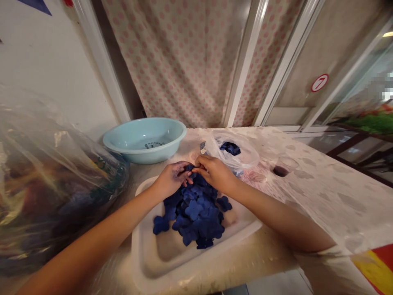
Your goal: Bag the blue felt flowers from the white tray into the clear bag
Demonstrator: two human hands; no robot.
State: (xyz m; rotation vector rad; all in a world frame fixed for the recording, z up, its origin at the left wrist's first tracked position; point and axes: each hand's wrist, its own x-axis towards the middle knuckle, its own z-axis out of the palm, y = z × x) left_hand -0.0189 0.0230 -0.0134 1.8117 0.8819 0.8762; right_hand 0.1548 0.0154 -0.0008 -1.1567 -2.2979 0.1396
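Note:
A heap of dark blue flower-shaped cutouts (199,217) lies in a white tray (172,280) in front of me. Above the far side of the heap, my left hand (173,177) and my right hand (211,170) meet, both closed on a small dark blue flower cutout (190,167). Dark stains mark the left fingers. Single cutouts lie apart at the heap's left (161,225) and right edges. Just past my right hand stands a clear plastic bag (248,153) with blue pieces (231,148) inside.
A light blue basin (144,153) sits behind the tray at the left. To the right, a clear cup (284,166) holds dark liquid on the patterned tablecloth (334,192). A large clear plastic bag (55,176) bulges on the left. Behind the table hangs a dotted curtain (184,61).

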